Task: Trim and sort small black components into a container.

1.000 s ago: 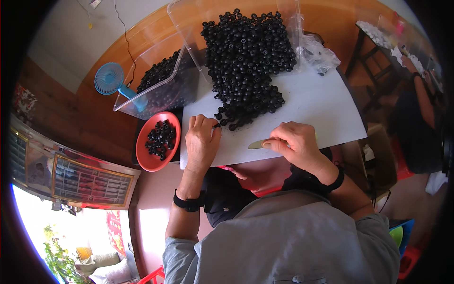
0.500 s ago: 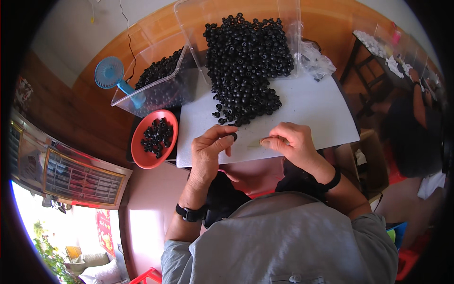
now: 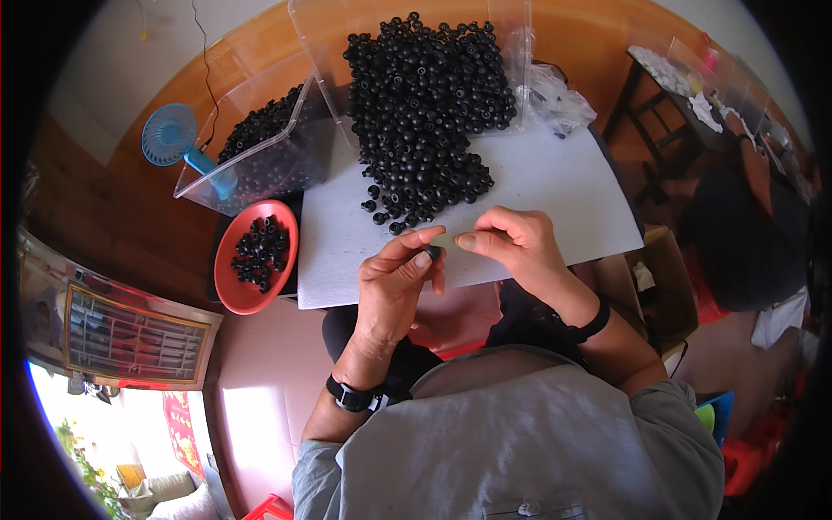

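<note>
In the head view, from where I stand, the left hand has come away from the foot of the black pile and lifts one bead, gripped between thumb and finger, above the near edge of the surface. The right hand is closed around a small knife, only a pale sliver of blade showing. A second ago the hands were well apart; now they nearly meet, the blade right beside the bead. Whether it touches, I can't tell. To my eye, that shift means picking up is done for this piece and the work has moved to the bead itself.

The red bowl, left of the surface, holds a small heap of beads, far fewer than the pile. Behind it stands a clear bin with more, a blue fan at its side.
</note>
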`<action>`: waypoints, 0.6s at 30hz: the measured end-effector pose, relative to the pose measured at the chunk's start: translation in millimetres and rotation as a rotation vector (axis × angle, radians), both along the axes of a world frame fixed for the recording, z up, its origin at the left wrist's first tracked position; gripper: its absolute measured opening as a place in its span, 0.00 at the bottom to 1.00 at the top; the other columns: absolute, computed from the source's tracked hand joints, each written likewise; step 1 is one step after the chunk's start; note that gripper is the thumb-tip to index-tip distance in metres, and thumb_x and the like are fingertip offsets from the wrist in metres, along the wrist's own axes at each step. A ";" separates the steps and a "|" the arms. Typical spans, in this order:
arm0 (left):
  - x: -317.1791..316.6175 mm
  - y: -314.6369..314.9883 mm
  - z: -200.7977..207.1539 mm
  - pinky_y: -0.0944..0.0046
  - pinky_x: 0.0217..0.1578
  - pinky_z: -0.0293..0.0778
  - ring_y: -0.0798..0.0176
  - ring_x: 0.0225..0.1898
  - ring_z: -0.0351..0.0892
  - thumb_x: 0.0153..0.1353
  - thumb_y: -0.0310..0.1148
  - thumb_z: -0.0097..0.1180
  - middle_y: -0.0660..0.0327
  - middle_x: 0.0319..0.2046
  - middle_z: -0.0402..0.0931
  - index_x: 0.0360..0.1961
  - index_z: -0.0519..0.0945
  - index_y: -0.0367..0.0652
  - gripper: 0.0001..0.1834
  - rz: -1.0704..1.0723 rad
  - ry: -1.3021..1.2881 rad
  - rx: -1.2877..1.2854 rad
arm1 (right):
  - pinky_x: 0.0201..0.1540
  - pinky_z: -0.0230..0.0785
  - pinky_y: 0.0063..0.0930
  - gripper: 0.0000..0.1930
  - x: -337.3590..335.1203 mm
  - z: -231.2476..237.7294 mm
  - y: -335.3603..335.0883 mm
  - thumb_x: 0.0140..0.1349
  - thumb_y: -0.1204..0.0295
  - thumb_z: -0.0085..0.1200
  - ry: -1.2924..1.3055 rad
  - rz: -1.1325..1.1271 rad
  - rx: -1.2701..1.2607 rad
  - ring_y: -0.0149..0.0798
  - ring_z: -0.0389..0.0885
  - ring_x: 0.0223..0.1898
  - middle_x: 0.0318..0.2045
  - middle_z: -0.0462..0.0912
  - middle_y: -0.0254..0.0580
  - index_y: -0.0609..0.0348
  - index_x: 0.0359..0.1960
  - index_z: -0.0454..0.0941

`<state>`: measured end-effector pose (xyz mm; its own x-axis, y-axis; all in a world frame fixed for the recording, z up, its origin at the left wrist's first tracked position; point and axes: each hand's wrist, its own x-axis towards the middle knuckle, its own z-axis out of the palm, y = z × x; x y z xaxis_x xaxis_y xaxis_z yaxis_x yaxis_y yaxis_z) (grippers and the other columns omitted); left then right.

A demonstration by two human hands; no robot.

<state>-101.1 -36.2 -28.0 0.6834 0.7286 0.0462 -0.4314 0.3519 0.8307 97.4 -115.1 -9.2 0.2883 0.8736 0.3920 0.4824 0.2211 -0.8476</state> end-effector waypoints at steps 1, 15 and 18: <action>0.9 -0.1 -0.8 0.63 0.37 0.78 0.62 0.39 0.80 0.71 0.21 0.53 0.55 0.42 0.81 0.58 0.80 0.31 0.16 0.001 -0.011 0.009 | 0.24 0.63 0.26 0.13 0.2 -0.3 0.8 0.58 0.66 0.71 0.001 0.000 -0.003 0.26 0.69 0.19 0.16 0.76 0.36 0.63 0.27 0.82; 3.5 -4.0 -6.0 0.63 0.34 0.76 0.59 0.34 0.79 0.72 0.22 0.51 0.53 0.44 0.79 0.55 0.80 0.29 0.14 0.091 0.028 0.030 | 0.24 0.61 0.24 0.13 1.6 -4.8 1.6 0.60 0.67 0.71 -0.149 0.018 0.004 0.24 0.68 0.21 0.18 0.75 0.33 0.63 0.27 0.81; 3.6 -6.0 -2.3 0.63 0.34 0.76 0.60 0.35 0.78 0.72 0.21 0.51 0.55 0.45 0.78 0.54 0.81 0.30 0.13 0.086 0.029 0.016 | 0.23 0.65 0.30 0.16 -0.3 -8.0 1.7 0.58 0.62 0.71 -0.226 0.019 0.118 0.36 0.76 0.18 0.18 0.79 0.39 0.59 0.24 0.81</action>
<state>-97.5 -42.2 -30.4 0.6194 0.7841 0.0395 -0.4354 0.3013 0.8483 97.1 -113.4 -17.2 0.1658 0.8224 0.5442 0.6512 0.3231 -0.6867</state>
